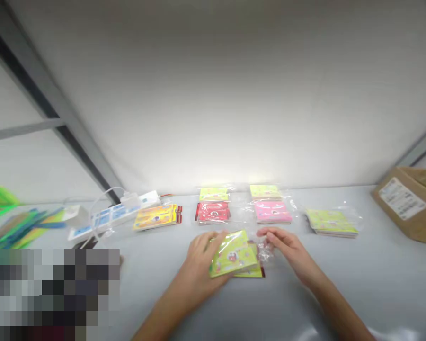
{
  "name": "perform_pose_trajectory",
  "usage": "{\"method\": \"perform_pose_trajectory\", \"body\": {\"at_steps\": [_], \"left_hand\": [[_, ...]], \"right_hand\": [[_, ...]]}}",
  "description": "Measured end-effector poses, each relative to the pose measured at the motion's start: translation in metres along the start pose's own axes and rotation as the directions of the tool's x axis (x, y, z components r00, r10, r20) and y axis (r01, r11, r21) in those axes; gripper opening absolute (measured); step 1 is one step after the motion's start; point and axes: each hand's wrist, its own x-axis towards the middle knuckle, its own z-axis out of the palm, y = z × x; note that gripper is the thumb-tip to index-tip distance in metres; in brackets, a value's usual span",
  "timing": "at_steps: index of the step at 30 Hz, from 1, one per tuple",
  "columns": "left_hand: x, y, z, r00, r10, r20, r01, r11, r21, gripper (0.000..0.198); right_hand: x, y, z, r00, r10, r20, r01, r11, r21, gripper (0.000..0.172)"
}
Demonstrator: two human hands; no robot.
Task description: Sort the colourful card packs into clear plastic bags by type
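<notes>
Large white wall [213, 94] behind a long pale counter [305, 293], smooth and without shine. At the right end, a brown cardboard box [408, 203] with a white paper label, lying at a slant. At the left end, a white power strip [113, 215] with a thin cable, and near it a heap of flat green and blue strips [17, 227]. Along the back of the counter, small groups of glossy printed cards in thin clear plastic: yellow stack [156, 217], red stack [213, 211], pink stack [272, 211], green stack [332, 222]. Near the front, left hand [202, 265] curved over a green card packet [234, 255], in a soft and flat hold, suitable for thin card. Just beside it, right hand [287, 251] half open, fingertips at a crumpled piece of clear plastic [266, 251], the firmness of this hold impossible to tell
</notes>
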Motion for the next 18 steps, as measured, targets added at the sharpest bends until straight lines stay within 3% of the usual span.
{"method": "perform_pose_trajectory", "body": {"at_steps": [3, 5, 11, 15, 18], "left_hand": [[0.001, -0.006, 0.000, 0.999, -0.035, -0.026, 0.035, 0.999, 0.007, 0.067], [0.001, -0.010, 0.001, 0.997, -0.059, -0.048, 0.059, 0.998, 0.013, 0.069], [0.002, -0.013, 0.001, 0.995, -0.064, -0.074, 0.065, 0.998, 0.003, 0.069], [0.002, -0.012, 0.002, 0.995, -0.077, -0.068, 0.077, 0.997, 0.001, 0.067], [0.002, -0.012, 0.002, 0.995, -0.066, -0.073, 0.066, 0.998, -0.007, 0.067]], "right_hand": [[0.005, 0.006, -0.009, 0.984, 0.061, -0.168, -0.047, 0.995, 0.084, 0.033], [0.006, 0.011, -0.011, 0.981, 0.081, -0.177, -0.066, 0.994, 0.088, 0.033], [0.003, 0.019, 0.005, 0.997, 0.010, 0.082, 0.013, 0.959, -0.285, 0.028], [0.000, 0.018, 0.014, 0.983, -0.074, 0.165, 0.145, 0.869, -0.473, 0.035], [0.000, 0.018, 0.014, 0.985, -0.074, 0.157, 0.142, 0.864, -0.483, 0.030]]}}
